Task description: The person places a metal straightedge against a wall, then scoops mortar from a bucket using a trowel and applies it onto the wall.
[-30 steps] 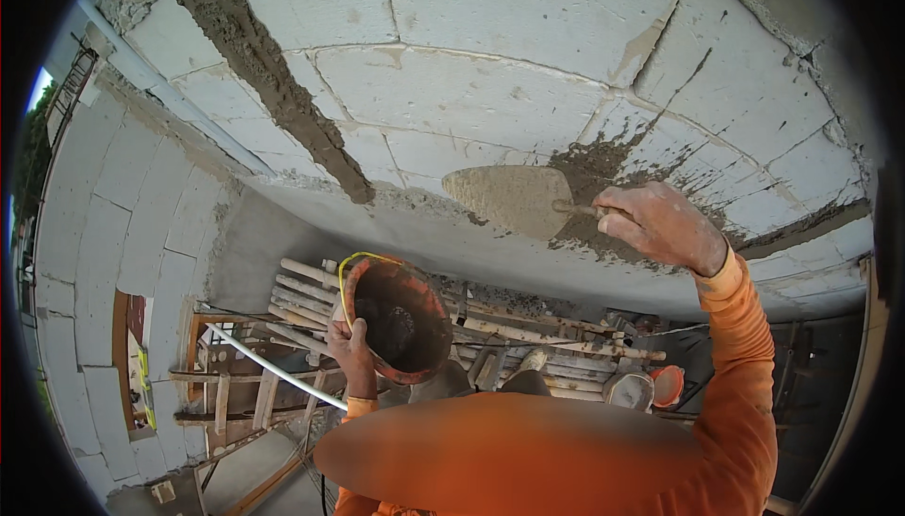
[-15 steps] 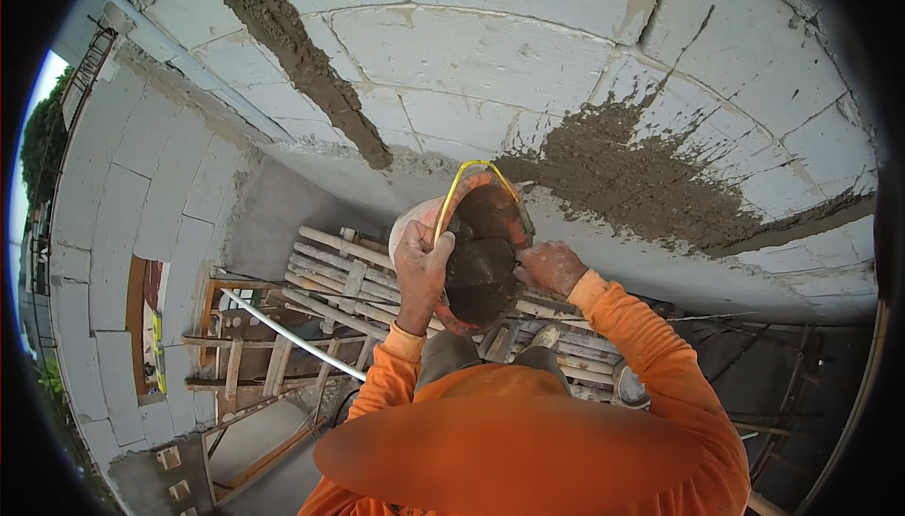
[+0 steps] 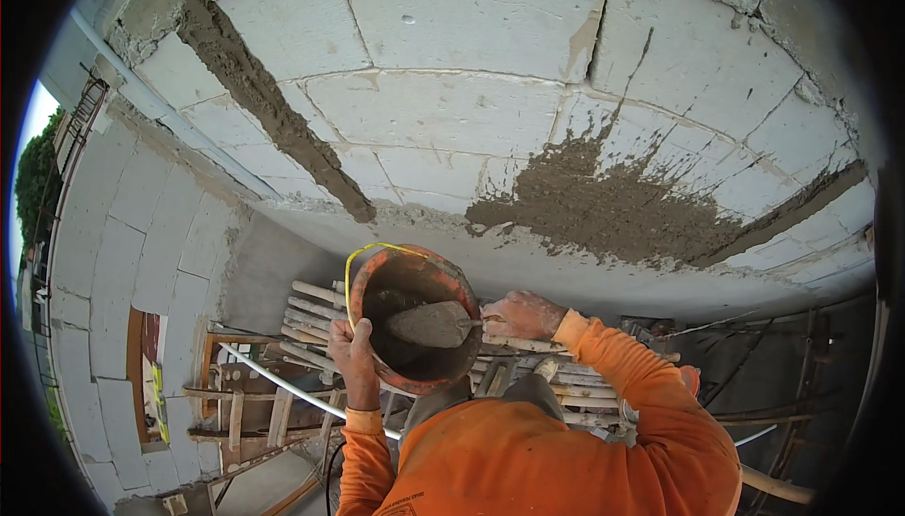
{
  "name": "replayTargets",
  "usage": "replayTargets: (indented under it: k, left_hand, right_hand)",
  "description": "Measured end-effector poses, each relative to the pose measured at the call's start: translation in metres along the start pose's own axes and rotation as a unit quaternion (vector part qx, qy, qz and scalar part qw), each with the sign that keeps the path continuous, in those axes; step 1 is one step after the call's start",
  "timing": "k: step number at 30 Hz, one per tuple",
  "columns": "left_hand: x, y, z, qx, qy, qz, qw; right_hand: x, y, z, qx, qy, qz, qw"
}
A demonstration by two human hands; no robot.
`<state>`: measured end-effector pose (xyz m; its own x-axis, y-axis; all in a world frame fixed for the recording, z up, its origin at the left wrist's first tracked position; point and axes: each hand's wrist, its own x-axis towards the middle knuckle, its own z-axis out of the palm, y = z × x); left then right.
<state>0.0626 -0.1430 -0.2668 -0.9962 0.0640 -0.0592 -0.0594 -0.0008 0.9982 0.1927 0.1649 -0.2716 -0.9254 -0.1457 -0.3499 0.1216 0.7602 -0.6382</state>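
My left hand (image 3: 354, 358) is closed on the left rim of an orange-red bucket (image 3: 451, 276) with a yellow handle (image 3: 348, 271). Dark wet residue coats the bucket's inner wall; how much lies at the bottom is hard to tell. My right hand (image 3: 524, 315) grips a pointed trowel (image 3: 429, 325) from the right side. Its mortar-smeared blade lies across the bucket's mouth, pointing left. Ahead, a broad patch of wet grey mortar (image 3: 613, 200) covers part of the pale block wall (image 3: 434, 106).
A band of mortar (image 3: 273, 106) runs diagonally down the wall at left. Bamboo poles (image 3: 311, 313) form a platform below me. A side block wall (image 3: 104, 299) with a window opening stands left, a white pipe (image 3: 283, 386) slants below, and wooden framing (image 3: 250, 393) lies beneath.
The bucket has moved left and down in view, turning its mouth more upward. The trowel blade now shows plainly across it. My right hand has shifted down a little.
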Motion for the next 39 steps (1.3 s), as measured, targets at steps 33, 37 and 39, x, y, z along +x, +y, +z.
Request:
replayTargets:
  k: [33,37,39]
  left_hand:
    - [0.007,0.036,0.103,0.048,-0.145,0.036,0.988]
    - [-0.002,0.056,0.127,0.066,-0.208,0.053,0.974]
    - [-0.006,0.062,0.129,0.053,-0.208,0.077,0.974]
  right_hand:
    - [0.01,-0.008,-0.028,-0.363,0.137,0.027,0.921]
    - [-0.017,0.012,-0.018,-0.263,0.042,0.053,0.962]
    - [-0.026,0.017,-0.008,-0.208,0.046,0.076,0.974]
